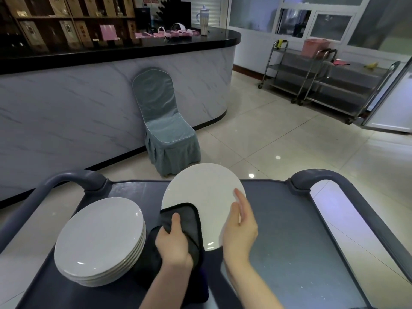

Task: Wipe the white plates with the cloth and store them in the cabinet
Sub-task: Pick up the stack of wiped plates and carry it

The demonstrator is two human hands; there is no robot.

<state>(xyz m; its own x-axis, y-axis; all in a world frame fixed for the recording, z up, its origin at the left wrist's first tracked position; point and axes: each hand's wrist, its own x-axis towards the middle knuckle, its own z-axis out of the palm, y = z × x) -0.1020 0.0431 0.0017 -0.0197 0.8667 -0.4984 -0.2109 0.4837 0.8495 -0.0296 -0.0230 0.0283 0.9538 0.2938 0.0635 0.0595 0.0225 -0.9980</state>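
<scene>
Black cloth point(187, 219) in left hand point(174, 244); straight-fingered right hand point(239, 228) against white plate point(205, 188).

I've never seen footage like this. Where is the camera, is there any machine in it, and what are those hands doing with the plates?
There is no machine here, only a person. The single picture comes from a wide-angle camera worn on their head, looking forward and down, so you see their own arms reaching out from the bottom edge.

The left hand grips a dark cloth and presses it against a white plate, which is tilted up on its edge. The right hand steadies that plate with straight fingers along its right side.

Below them is a grey cart with curved handles. On its left side sits a stack of white plates.

Further back are a covered chair and a long curved counter.
</scene>
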